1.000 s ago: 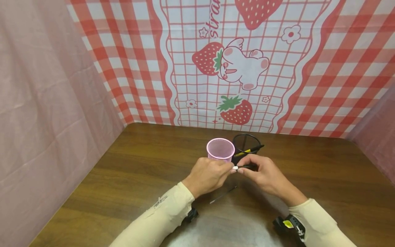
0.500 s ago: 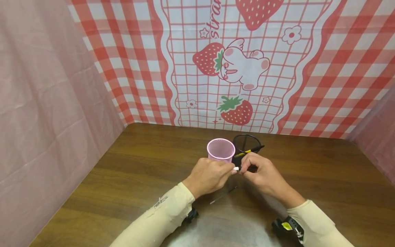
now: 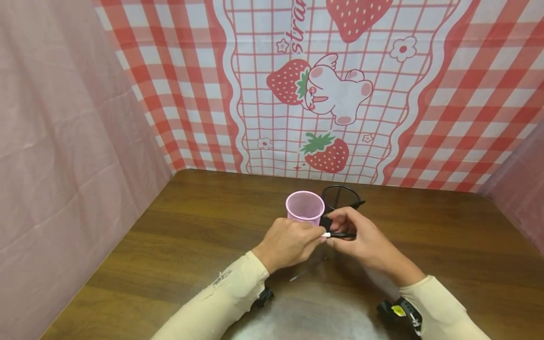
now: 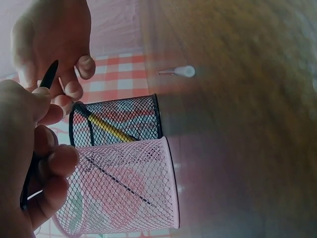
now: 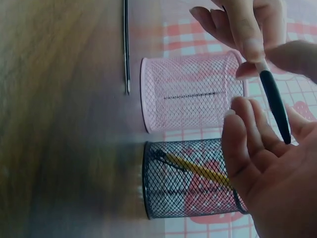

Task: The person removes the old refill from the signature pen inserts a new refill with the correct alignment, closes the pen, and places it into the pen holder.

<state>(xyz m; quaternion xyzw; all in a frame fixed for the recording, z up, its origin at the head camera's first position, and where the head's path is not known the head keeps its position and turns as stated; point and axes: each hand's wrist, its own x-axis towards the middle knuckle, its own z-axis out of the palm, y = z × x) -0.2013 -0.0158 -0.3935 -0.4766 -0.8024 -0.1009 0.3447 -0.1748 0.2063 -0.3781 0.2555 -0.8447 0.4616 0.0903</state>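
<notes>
Above the desk (image 3: pixel 204 217): pen (image 5: pixel 275 104), near the pink cup (image 5: pixel 183 114)
Left grip (image 3: pixel 292 240): pinches the pen's white part, apparently to steady it
Right grip (image 3: pixel 365 243): fingers relaxed beside its black length; contact unclear

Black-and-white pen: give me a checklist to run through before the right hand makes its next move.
1. Black-and-white pen secured in the left hand: ok, the fingers grip it.
2. Right hand in contact with that pen: cannot tell; the black end points toward its palm.
3. Thin rod picked up: not ok, it lies on the table.
4. Pink mesh cup upright: ok.
5. Yellow-and-black pen inside the black mesh cup: ok.
</notes>
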